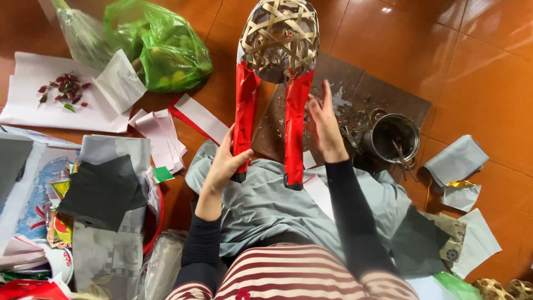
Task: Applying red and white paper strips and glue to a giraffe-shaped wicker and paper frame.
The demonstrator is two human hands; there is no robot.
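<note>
Frame: woven bamboo frame (279, 39) upright over the lap, above a board (355, 94) on the floor.
Left hand (225, 164): grip clamped on the left red strip (244, 114).
Right hand (325, 128): fingers spread, apparently smoothing the right red strip (296, 125).
Technique: best pressed flat, top downward.

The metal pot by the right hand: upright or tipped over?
Upright. The metal pot stands on the floor with its round mouth facing up, a stick leaning inside; the right hand is beside it, not touching.
</note>
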